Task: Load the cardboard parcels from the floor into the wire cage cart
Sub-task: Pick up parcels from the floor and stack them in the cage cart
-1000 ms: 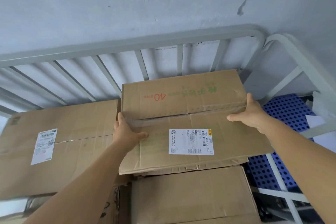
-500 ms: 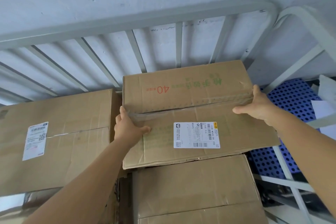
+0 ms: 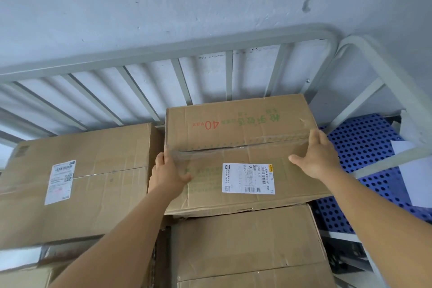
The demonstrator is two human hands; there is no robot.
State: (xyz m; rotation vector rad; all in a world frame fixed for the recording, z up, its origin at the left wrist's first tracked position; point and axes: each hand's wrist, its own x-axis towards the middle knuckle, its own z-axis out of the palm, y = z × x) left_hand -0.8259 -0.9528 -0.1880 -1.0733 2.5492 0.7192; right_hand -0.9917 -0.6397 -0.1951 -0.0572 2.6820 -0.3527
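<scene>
While both hands sit on the top parcel [image 3: 236, 154], the step in hand looks like seating it squarely in the wire cage cart [image 3: 168, 52], and doing that well means pushing evenly from both ends so it slides back without skewing, until its far face meets the cart's back bars. The left hand [image 3: 167, 174] holds the parcel's left end, fingers over the edge and thumb on top; the right hand [image 3: 319, 158] lies with straight, spread fingers pressed on the top near the right end. This parcel rests on a lower parcel [image 3: 250, 245], its near edge overhanging a little, so a last nudge backward seems wise. Its long axis runs left to right, parallel to the back rail, taped seam along it; the shipping label [image 3: 248, 178] faces up, print upside down. It sits at the cart's back right corner, just beside a large parcel [image 3: 77, 177] on the left
</scene>
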